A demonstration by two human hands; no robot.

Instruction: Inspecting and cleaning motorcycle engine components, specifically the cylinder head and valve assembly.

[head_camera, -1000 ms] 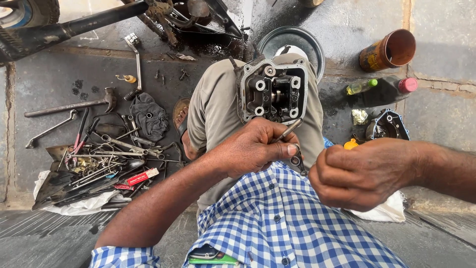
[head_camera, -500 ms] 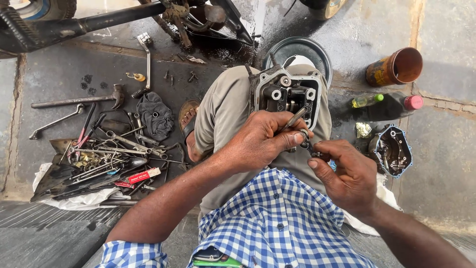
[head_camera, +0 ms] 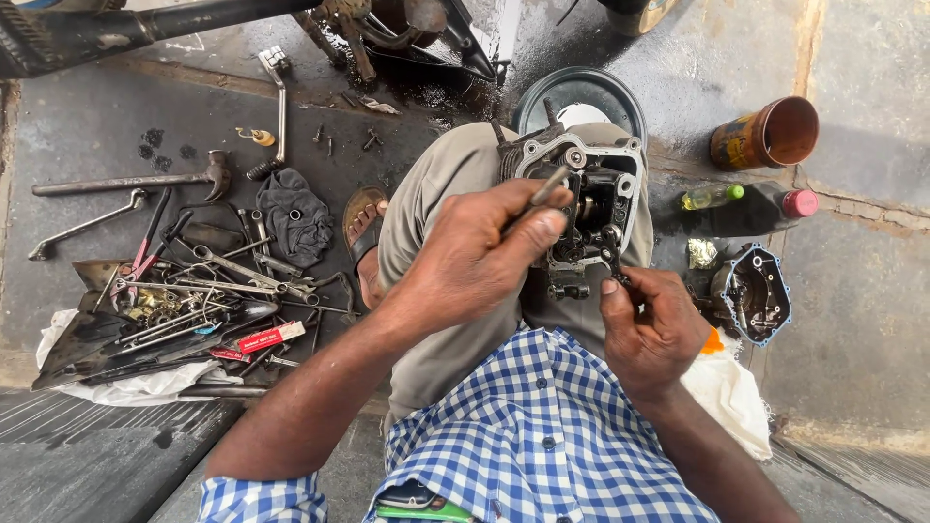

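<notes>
on the lap, left hand [head_camera: 465,266] grips a metal tool [head_camera: 544,186] against the engine head [head_camera: 591,208]; right hand [head_camera: 647,329] pinches perhaps a small part.

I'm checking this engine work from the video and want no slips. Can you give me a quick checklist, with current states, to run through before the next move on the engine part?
1. Engine part steady on the lap: ok, it rests on the knee, though nothing clamps it.
2. Left hand has a firm grip on the thin metal tool: ok, fingers are wrapped round it.
3. Tool tip seated in the part: cannot tell, the tip is hidden.
4. Right hand secure on the small dark piece: ok, it is pinched at the part's lower edge.
5. Spare tools in reach: ok, the pile of spanners lies by the left knee.
6. Open tin clear of the elbows: ok, it stands apart.
</notes>
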